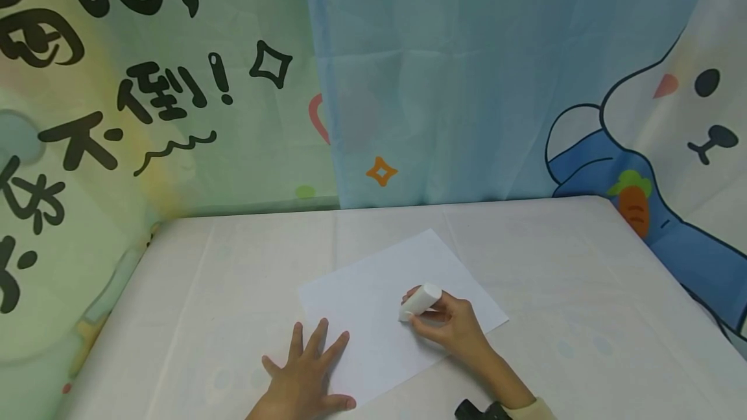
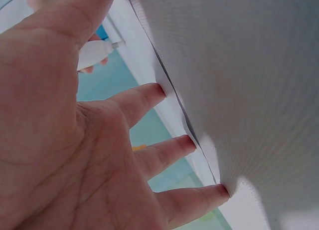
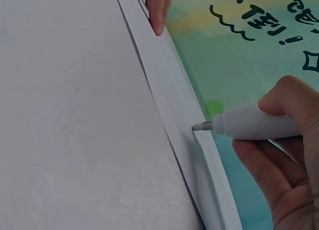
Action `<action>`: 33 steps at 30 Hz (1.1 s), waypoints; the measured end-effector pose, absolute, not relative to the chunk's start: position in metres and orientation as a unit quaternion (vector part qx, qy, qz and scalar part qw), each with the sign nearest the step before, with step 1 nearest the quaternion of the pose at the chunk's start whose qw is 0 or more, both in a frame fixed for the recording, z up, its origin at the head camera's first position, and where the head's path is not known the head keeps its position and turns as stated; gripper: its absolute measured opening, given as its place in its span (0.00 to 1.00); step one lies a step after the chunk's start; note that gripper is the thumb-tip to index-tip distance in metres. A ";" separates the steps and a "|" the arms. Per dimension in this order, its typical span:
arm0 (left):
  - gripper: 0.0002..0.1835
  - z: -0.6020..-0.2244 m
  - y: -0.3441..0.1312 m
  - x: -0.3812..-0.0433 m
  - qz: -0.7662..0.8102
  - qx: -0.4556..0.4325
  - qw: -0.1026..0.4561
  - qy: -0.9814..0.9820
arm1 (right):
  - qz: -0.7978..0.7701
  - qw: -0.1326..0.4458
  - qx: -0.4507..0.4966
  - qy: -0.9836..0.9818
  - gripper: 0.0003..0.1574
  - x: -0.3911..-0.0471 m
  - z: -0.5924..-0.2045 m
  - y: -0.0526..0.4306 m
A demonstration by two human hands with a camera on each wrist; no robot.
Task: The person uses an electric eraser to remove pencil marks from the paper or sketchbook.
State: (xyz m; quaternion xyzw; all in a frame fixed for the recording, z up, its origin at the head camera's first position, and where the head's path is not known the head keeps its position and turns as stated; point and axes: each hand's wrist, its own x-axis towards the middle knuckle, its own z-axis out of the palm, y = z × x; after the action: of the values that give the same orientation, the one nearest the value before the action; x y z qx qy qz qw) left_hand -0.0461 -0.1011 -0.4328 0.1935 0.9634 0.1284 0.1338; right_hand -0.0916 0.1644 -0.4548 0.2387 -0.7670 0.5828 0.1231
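Observation:
A sheet of white paper (image 1: 373, 342) lies slantwise on the white-covered table. My left hand (image 1: 303, 378) is spread flat at its lower left, fingers straight. The index finger and thumb reach onto the paper's edge, while the little finger lies on the cloth. My right hand (image 1: 452, 326) grips a thick white electric eraser (image 1: 421, 299) over the middle of the sheet, between thumb and fingers. The right wrist view shows the eraser (image 3: 259, 121) tapering to a narrow grey tip, right at the paper's surface. No marks show on the paper.
White cloth covers the table (image 1: 233, 277). Behind it hangs a printed curtain (image 1: 438, 83) with a white cartoon animal at the right and black lettering at the left. A black device (image 1: 481, 411) shows by the right wrist, near a pale sleeve (image 1: 531, 410).

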 end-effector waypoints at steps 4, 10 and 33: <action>0.50 -0.433 -0.101 -0.046 0.127 0.193 0.136 0.964 | 0.579 0.131 0.236 -0.770 0.20 -0.092 -0.454 0.165; 0.50 -0.433 -0.101 -0.046 0.125 0.193 0.137 0.963 | 0.576 0.134 0.235 -0.771 0.20 -0.092 -0.456 0.166; 0.50 -0.432 -0.101 -0.045 0.123 0.196 0.132 0.964 | 0.593 0.106 0.253 -0.757 0.20 -0.090 -0.457 0.160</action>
State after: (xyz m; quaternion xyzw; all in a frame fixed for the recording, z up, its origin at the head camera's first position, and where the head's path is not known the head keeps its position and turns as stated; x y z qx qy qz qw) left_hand -0.0454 -0.1008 -0.4319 0.1964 0.9638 0.1231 0.1321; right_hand -0.0905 0.1604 -0.4575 0.2530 -0.7568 0.5933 0.1061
